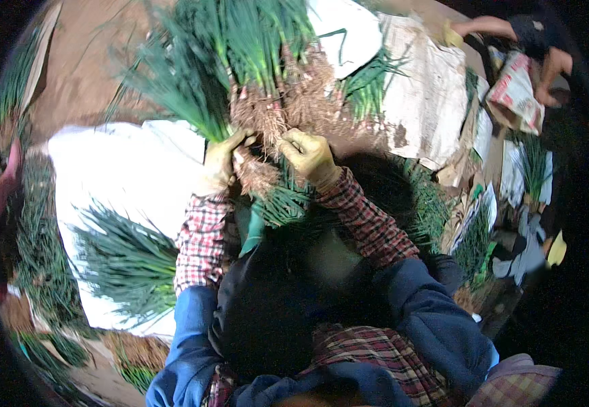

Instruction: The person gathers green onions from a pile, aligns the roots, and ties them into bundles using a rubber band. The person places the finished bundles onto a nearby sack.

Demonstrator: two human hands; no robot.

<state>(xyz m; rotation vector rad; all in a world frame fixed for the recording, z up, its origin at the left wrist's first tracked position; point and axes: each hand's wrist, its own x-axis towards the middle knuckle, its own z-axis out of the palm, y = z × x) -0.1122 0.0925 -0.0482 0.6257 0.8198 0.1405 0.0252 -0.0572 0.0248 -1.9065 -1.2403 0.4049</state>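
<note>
My left hand, in a pale yellow work glove, is closed around a bunch of spring onions. Its green leaves fan out away to the upper left, and its brown roots hang out on the near right side of the fist. My right hand, gloved alike, has its fingers curled in a pinch beside those roots; what it holds, if anything, cannot be made out. Just beyond both hands lie larger bunches of spring onions, their tangled roots turned toward me.
A white sheet on the left bears another spring onion bunch. Loose green leaves lie farther left. A pale sack cloth is at the right. Another person's arm reaches beside a printed sack. A bare leg shows at far left.
</note>
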